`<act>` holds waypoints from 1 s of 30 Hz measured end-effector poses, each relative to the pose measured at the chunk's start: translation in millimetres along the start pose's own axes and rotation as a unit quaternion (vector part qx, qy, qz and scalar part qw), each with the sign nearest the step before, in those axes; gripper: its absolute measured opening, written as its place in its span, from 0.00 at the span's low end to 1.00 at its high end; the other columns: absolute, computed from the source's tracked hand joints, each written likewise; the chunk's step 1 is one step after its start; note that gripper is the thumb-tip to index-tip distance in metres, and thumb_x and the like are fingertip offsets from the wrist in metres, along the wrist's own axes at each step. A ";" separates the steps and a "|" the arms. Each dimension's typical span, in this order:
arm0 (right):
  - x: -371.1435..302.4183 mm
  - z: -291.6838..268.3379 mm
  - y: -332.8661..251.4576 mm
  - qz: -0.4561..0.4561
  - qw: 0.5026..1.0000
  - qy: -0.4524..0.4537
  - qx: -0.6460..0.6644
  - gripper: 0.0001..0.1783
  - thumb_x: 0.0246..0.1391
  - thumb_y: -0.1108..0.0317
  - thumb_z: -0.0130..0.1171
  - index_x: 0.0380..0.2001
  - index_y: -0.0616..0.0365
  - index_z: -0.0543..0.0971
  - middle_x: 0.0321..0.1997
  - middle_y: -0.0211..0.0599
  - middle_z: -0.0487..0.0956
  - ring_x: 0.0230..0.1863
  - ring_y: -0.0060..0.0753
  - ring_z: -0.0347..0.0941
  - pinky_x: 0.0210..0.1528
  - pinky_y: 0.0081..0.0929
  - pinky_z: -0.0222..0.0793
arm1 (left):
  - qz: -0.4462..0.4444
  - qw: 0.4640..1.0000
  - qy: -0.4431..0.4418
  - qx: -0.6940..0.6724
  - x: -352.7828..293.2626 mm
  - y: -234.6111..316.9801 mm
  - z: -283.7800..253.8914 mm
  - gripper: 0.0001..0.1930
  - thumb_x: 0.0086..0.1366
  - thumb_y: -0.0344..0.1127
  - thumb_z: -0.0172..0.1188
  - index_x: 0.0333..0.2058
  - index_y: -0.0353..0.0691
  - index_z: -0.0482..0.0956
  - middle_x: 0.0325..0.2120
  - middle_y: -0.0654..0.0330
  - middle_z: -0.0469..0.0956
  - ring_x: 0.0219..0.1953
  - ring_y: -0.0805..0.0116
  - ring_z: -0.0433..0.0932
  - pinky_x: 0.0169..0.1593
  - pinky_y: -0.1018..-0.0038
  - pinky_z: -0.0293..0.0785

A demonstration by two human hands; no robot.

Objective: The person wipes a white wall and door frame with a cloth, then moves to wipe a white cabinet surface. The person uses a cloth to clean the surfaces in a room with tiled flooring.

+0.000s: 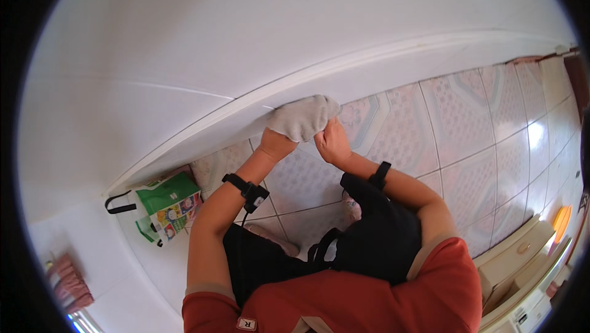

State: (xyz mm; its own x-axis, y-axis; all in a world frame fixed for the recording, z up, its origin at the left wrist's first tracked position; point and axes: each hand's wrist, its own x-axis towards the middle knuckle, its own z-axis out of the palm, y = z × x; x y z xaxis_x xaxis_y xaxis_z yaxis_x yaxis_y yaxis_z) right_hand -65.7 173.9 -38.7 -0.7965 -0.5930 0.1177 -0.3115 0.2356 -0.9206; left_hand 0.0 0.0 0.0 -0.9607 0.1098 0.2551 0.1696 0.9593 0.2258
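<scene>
A light grey cloth (pixel 305 115) is bunched in front of me, close against the lower part of the white wall. My left hand (pixel 278 145) reaches under its left side, and the cloth covers the fingers, so their grip is hidden. With closed fingers my right hand (pixel 332 144) pinches the cloth's right lower edge. Both forearms stretch forward, each wearing a black strap; a small black device (pixel 254 196) sits on the left one.
The white wall (pixel 307 19) has a protruding ledge (pixel 393 56) along its base. Pink-patterned tiles (pixel 458 111) cover the floor. At left stands a green and white bag (pixel 169 201) with black handles. A cream cabinet (pixel 516 250) and an orange object (pixel 561 222) are at lower right.
</scene>
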 end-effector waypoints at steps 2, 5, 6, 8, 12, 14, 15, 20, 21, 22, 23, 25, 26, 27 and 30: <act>3.6 7.2 -38.1 0.041 0.995 -0.026 0.085 0.40 0.52 0.62 0.58 0.64 0.67 0.57 0.61 0.60 0.65 0.62 0.58 0.63 0.62 0.41 0.62 | 0.014 0.999 0.030 -0.041 14.1 8.2 -57.4 0.21 0.61 0.37 0.59 0.53 0.42 0.76 0.53 0.49 0.75 0.52 0.55 0.77 0.52 0.64 0.74; 13.2 -41.5 -55.7 -0.068 0.994 0.045 0.077 0.38 0.49 0.62 0.58 0.62 0.67 0.61 0.57 0.59 0.67 0.57 0.61 0.65 0.59 0.47 0.62 | 0.019 0.997 0.049 -0.061 53.1 50.8 -64.0 0.19 0.65 0.37 0.55 0.54 0.38 0.75 0.53 0.50 0.75 0.53 0.54 0.76 0.54 0.63 0.73; 21.4 -37.1 -66.4 -0.128 0.982 0.112 0.077 0.38 0.48 0.63 0.59 0.62 0.66 0.62 0.58 0.59 0.67 0.59 0.63 0.64 0.60 0.49 0.61 | 0.027 0.997 0.045 -0.059 59.6 54.3 -72.1 0.19 0.67 0.37 0.54 0.54 0.37 0.75 0.54 0.50 0.75 0.53 0.54 0.76 0.54 0.62 0.72; 31.4 -45.9 -75.2 -0.245 0.942 0.224 0.050 0.39 0.46 0.63 0.59 0.62 0.66 0.64 0.61 0.60 0.66 0.62 0.66 0.62 0.63 0.53 0.57 | 0.024 0.996 0.055 -0.069 60.4 64.3 -77.0 0.19 0.69 0.36 0.52 0.56 0.35 0.73 0.56 0.50 0.74 0.56 0.53 0.74 0.57 0.61 0.70; 41.1 -42.7 -92.5 -0.226 0.937 0.259 -0.062 0.37 0.49 0.61 0.55 0.62 0.67 0.65 0.72 0.66 0.53 0.73 0.73 0.46 0.70 0.60 0.39 | -0.068 0.991 0.090 -0.077 33.3 66.1 -45.4 0.24 0.68 0.36 0.52 0.61 0.37 0.71 0.59 0.46 0.71 0.62 0.48 0.69 0.67 0.60 0.59; 52.2 -47.9 -86.2 -0.199 0.927 0.313 -0.057 0.36 0.51 0.59 0.52 0.62 0.67 0.65 0.73 0.67 0.52 0.73 0.74 0.46 0.70 0.61 0.37 | -0.066 0.992 0.095 -0.041 37.2 72.3 -32.3 0.24 0.67 0.35 0.53 0.61 0.37 0.71 0.59 0.46 0.71 0.62 0.48 0.69 0.67 0.59 0.59; 60.5 -53.2 -79.6 -0.183 0.921 0.340 -0.058 0.36 0.52 0.58 0.51 0.62 0.67 0.65 0.73 0.67 0.51 0.73 0.75 0.46 0.70 0.61 0.36 | -0.065 0.993 0.098 -0.026 41.4 75.4 -25.5 0.24 0.67 0.34 0.54 0.61 0.36 0.71 0.59 0.46 0.71 0.62 0.48 0.69 0.67 0.58 0.59; 111.0 -87.5 -8.6 -0.167 0.837 0.518 -0.059 0.51 0.55 0.44 0.53 0.72 0.61 0.46 0.76 0.66 0.39 0.74 0.76 0.37 0.71 0.63 0.36 | -0.012 0.994 0.056 0.091 72.8 91.2 -6.9 0.22 0.64 0.31 0.58 0.57 0.32 0.73 0.56 0.43 0.72 0.60 0.45 0.69 0.66 0.57 0.60; 109.5 -93.6 13.4 -0.144 0.833 0.532 -0.058 0.52 0.54 0.43 0.54 0.72 0.61 0.46 0.76 0.67 0.39 0.75 0.75 0.36 0.72 0.62 0.35 | 0.000 0.991 0.039 0.126 75.9 91.0 0.0 0.21 0.61 0.30 0.61 0.54 0.34 0.77 0.53 0.43 0.76 0.57 0.44 0.73 0.64 0.57 0.63; 108.6 -89.4 35.0 -0.125 0.830 0.541 -0.050 0.54 0.53 0.43 0.56 0.73 0.61 0.46 0.76 0.67 0.39 0.75 0.74 0.36 0.72 0.62 0.35 | 0.003 0.993 0.039 0.113 74.6 80.2 11.4 0.22 0.65 0.30 0.56 0.58 0.31 0.72 0.58 0.41 0.71 0.62 0.41 0.67 0.67 0.56 0.57; 104.8 -86.6 52.0 -0.108 0.828 0.549 -0.043 0.55 0.52 0.42 0.58 0.73 0.60 0.46 0.76 0.67 0.40 0.75 0.73 0.36 0.72 0.61 0.35 | -0.005 0.999 0.006 0.050 75.1 72.8 21.9 0.22 0.64 0.31 0.57 0.57 0.31 0.73 0.57 0.42 0.72 0.61 0.42 0.68 0.67 0.55 0.57; 91.6 -81.4 74.8 0.041 0.845 0.533 0.025 0.57 0.53 0.43 0.59 0.73 0.63 0.42 0.76 0.67 0.37 0.77 0.66 0.32 0.74 0.55 0.33 | -0.021 0.995 -0.056 -0.079 80.4 68.2 41.0 0.22 0.63 0.32 0.59 0.55 0.33 0.74 0.54 0.43 0.74 0.59 0.42 0.70 0.66 0.54 0.59; 86.8 -67.8 93.7 0.100 0.841 0.532 0.011 0.57 0.55 0.44 0.58 0.73 0.64 0.40 0.76 0.67 0.36 0.77 0.65 0.31 0.75 0.54 0.32 | -0.002 0.999 -0.044 -0.021 84.6 75.9 50.6 0.20 0.62 0.34 0.61 0.52 0.33 0.77 0.50 0.45 0.77 0.56 0.43 0.72 0.64 0.53 0.61; 83.1 -58.7 107.9 0.159 0.834 0.528 -0.003 0.57 0.56 0.44 0.58 0.72 0.65 0.39 0.76 0.67 0.35 0.77 0.64 0.30 0.75 0.52 0.31 | 0.000 0.999 -0.050 -0.006 85.3 75.4 55.6 0.20 0.62 0.33 0.60 0.52 0.34 0.77 0.52 0.44 0.76 0.56 0.42 0.71 0.64 0.53 0.61; 80.2 -47.6 71.4 0.114 0.856 0.503 0.045 0.53 0.59 0.49 0.55 0.72 0.67 0.38 0.77 0.63 0.33 0.78 0.62 0.27 0.75 0.52 0.30 | -0.037 0.998 -0.047 -0.025 67.1 71.1 72.3 0.21 0.64 0.33 0.59 0.55 0.35 0.74 0.55 0.43 0.73 0.58 0.41 0.70 0.64 0.54 0.61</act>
State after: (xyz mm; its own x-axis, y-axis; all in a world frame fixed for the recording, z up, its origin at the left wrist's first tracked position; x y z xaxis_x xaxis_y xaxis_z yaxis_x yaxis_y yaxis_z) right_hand -176.5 179.8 -77.2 -0.8887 0.4334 0.1493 -0.0824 0.1693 -0.9821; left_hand -68.3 94.4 -34.8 -0.9868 0.0654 0.1482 0.1064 0.9517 0.2881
